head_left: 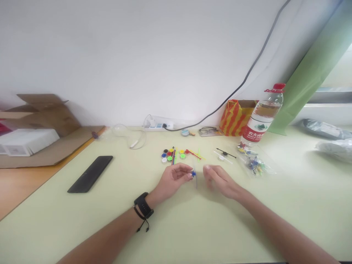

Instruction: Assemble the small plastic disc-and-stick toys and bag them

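My left hand [176, 178] pinches a small blue piece [193, 173] with a thin clear stick through it, just above the pale green table [176, 227]. A black watch sits on that wrist. My right hand [218, 179] hovers a little to the right of the blue piece, fingers loosely curled with nothing visible in them. Just beyond my hands lie several small coloured round pieces [170, 156] and thin coloured sticks [194, 154]. A white stick and a black stick with hubs [224, 154] lie to the right of those.
A clear bag of small coloured parts [254, 163] lies by a water bottle [262, 117]. A black phone [90, 173] lies at left. Cardboard and a white box [26, 141] sit far left. A power strip [158, 126], glasses [207, 130] and a striped bag [233, 117] line the wall.
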Motion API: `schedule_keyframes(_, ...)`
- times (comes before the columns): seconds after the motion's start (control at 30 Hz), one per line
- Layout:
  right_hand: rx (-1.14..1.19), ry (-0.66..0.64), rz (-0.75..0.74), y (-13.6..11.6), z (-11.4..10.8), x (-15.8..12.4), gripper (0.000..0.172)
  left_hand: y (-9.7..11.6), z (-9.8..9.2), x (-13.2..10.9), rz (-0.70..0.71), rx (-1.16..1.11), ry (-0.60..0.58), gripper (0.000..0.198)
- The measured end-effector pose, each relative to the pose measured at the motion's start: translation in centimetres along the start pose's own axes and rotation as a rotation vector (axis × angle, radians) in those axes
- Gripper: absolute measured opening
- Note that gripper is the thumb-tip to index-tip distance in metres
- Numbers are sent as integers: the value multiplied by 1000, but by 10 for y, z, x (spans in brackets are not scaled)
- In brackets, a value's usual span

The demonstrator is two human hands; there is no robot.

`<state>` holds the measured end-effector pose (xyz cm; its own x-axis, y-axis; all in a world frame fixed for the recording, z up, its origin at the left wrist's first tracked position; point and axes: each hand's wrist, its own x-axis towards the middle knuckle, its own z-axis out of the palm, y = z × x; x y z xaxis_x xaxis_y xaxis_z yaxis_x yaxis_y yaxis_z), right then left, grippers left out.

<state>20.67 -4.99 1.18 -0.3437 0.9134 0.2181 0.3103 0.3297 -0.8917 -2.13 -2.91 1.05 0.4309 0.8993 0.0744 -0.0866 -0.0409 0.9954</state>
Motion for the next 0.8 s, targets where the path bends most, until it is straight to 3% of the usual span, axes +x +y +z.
schedule_keyframes(0.1, 48, -125, 72, -4, -4, 2, 64, -1, 0, 1, 2, -6, 16, 33)
schedule_keyframes(0.3, 109, 7, -8, -8, 4, 5, 30, -2, -1, 3, 28, 25, 29, 32)
schedule_keyframes(0.53, 129, 41, -23, -5, 13, 4, 16, 0, 0, 1, 26, 52, -25, 29)
schedule_keyframes(0.7, 112, 52, -33, -2, 16, 5, 15, -2, -1, 2, 23, 14, -48, 30)
schedule_keyframes(0.8, 72, 86, -68, 0, 14, 3, 28, -3, -3, 4, -7, -32, -3, 31)
